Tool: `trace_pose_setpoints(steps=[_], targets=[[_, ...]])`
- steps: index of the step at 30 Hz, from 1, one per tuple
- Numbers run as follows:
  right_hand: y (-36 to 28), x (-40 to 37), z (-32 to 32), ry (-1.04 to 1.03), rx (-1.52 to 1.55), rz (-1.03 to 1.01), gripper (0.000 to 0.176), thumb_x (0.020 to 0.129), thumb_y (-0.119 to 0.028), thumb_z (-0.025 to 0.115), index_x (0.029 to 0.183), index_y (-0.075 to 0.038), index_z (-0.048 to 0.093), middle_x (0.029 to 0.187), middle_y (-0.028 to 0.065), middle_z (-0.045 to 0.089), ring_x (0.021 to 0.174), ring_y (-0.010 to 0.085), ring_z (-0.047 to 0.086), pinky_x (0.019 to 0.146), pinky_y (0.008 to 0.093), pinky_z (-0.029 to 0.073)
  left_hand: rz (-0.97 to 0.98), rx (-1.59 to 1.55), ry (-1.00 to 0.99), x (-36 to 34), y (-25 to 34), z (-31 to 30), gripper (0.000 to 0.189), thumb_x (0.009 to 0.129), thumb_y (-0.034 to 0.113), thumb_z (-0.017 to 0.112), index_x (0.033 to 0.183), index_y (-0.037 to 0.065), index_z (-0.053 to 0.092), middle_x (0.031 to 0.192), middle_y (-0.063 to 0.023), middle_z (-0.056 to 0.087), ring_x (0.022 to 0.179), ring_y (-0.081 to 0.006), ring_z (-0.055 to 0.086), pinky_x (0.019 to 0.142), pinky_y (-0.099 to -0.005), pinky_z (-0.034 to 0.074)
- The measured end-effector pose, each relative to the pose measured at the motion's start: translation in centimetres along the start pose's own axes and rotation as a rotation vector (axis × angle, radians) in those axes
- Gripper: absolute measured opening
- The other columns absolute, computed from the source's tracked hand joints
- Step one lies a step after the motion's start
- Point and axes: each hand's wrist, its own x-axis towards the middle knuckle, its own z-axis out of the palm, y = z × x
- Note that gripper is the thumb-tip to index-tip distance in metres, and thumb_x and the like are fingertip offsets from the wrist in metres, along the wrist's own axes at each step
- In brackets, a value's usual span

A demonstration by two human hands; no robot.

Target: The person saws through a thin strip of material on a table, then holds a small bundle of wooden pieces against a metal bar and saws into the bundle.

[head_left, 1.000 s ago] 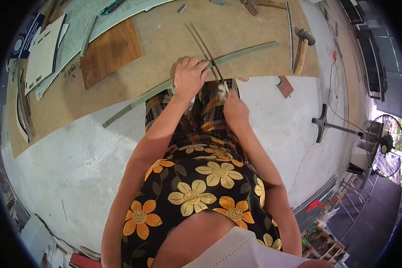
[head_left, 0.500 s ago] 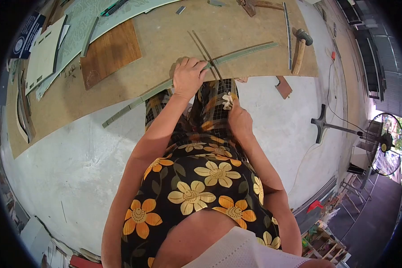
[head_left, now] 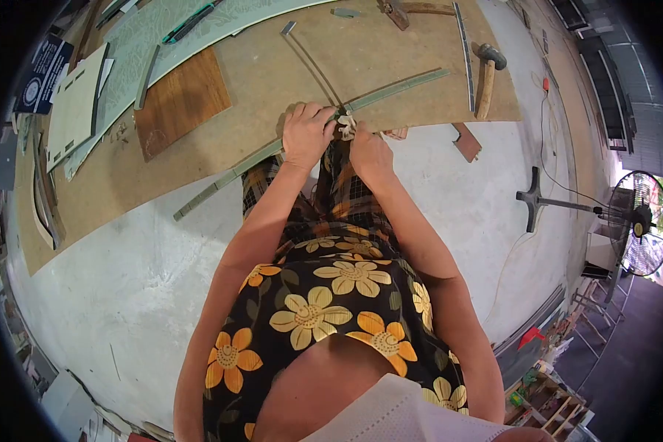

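Observation:
A long, narrow grey-green strip lies slantwise over the table's near edge, its left end sticking out past the edge. My left hand is closed over its middle, pressing it to the tabletop. Just right of those fingers, a thin dark saw crosses the strip, its blade pointing away from me. My right hand grips the saw's handle, which has pale wrapping and sits close to the strip. The exact contact between blade and strip is hidden by the hands and wrapping.
The brown table carries a wooden panel, a green utility knife, a mallet, a hammer and a metal strip. A standing fan is at the right, its cord on the floor.
My right hand has pushed the saw forward and slightly left, bringing its handle up to the strip. My left hand stays on the strip. The view has shifted slightly.

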Motion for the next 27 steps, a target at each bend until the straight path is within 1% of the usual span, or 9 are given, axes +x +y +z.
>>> trace_pose_setpoints(steps=[3,7,10,13,16,19,22,25,27], targets=[[1.0,-1.8,0.3,-0.034,-0.004,0.047,0.018,0.091,-0.01,0.046,0.104,0.001,0.05,0.075,0.0275,0.066,0.073,0.0442,0.067,0.066,0.0526,0.053,0.002,0.004,0.005,-0.1,0.0,-0.1,0.024,0.075,0.021,0.075,0.098,0.015,0.072,0.091,-0.0022,0.061,0.091,-0.0243,0.058,0.077,-0.0381,0.047],[2.9,-6.5,-0.3,-0.062,-0.003,0.089,0.022,0.091,-0.01,0.045,0.11,0.0,0.05,0.077,0.0277,0.066,0.074,0.0449,0.066,0.066,0.0535,0.052,0.001,-0.005,0.012,-0.2,-0.3,0.3,0.023,0.075,0.021,0.076,0.096,0.016,0.072,0.092,-0.002,0.061,0.094,-0.0244,0.058,0.078,-0.0375,0.047],[3.1,-8.4,-1.5,-0.175,0.021,0.188,0.019,0.093,-0.011,0.04,0.107,-0.002,0.049,0.081,0.0301,0.065,0.08,0.0492,0.064,0.073,0.0582,0.049,-0.008,-0.001,0.005,-0.2,-0.2,0.4,0.022,0.075,0.021,0.075,0.096,0.015,0.072,0.093,-0.0019,0.062,0.094,-0.0246,0.058,0.079,-0.0375,0.047],[3.1,-6.8,-1.1,-0.099,-0.012,0.125,0.022,0.092,-0.011,0.043,0.11,0.0,0.05,0.08,0.0276,0.067,0.077,0.0445,0.066,0.067,0.0527,0.052,-0.014,0.003,-0.004,-0.1,-0.2,0.3,0.022,0.075,0.021,0.075,0.097,0.015,0.072,0.093,-0.0018,0.061,0.093,-0.0243,0.058,0.078,-0.0375,0.047],[1.4,-2.2,-0.8,-0.106,-0.024,0.071,0.02,0.092,-0.01,0.044,0.107,0.001,0.051,0.081,0.027,0.067,0.076,0.0441,0.067,0.068,0.0517,0.053,-0.02,-0.01,-0.014,-0.2,-0.2,0.3,0.023,0.075,0.021,0.075,0.097,0.015,0.073,0.092,-0.0017,0.061,0.092,-0.0238,0.058,0.078,-0.0376,0.047],[-0.1,0.5,0.1,-0.027,-0.016,0.006,0.019,0.091,-0.01,0.044,0.105,0.001,0.051,0.081,0.0266,0.067,0.076,0.0443,0.066,0.068,0.0516,0.053,-0.016,-0.007,-0.006,-0.1,0.1,-0.1,0.024,0.075,0.02,0.075,0.098,0.014,0.073,0.091,-0.0022,0.062,0.092,-0.0244,0.059,0.078,-0.0384,0.047],[0.5,-1.7,-0.4,-0.01,0.018,0.015,0.018,0.091,-0.01,0.045,0.104,0.001,0.051,0.079,0.026,0.067,0.076,0.0439,0.067,0.067,0.0526,0.052,-0.014,-0.012,0.003,0.0,-0.1,0.1,0.024,0.075,0.021,0.075,0.098,0.015,0.073,0.09,-0.0016,0.061,0.091,-0.024,0.058,0.078,-0.0385,0.047],[3.1,-5.9,0.5,0.014,0.054,0.042,0.018,0.091,-0.01,0.045,0.104,0.001,0.051,0.077,0.0251,0.066,0.074,0.043,0.067,0.066,0.0524,0.053,-0.01,-0.01,0.009,-0.3,-0.2,0.3,0.023,0.075,0.022,0.075,0.098,0.016,0.073,0.09,-0.0012,0.061,0.091,-0.0236,0.058,0.077,-0.0384,0.046],[3.5,-6.6,0.2,-0.006,0.028,0.056,0.017,0.091,-0.01,0.045,0.103,0.001,0.051,0.076,0.0248,0.067,0.073,0.0429,0.067,0.065,0.0528,0.053,-0.012,0.002,0.016,-0.1,-0.4,0.4,0.024,0.075,0.022,0.076,0.097,0.016,0.073,0.09,-0.0011,0.061,0.091,-0.0236,0.058,0.077,-0.0386,0.046]])
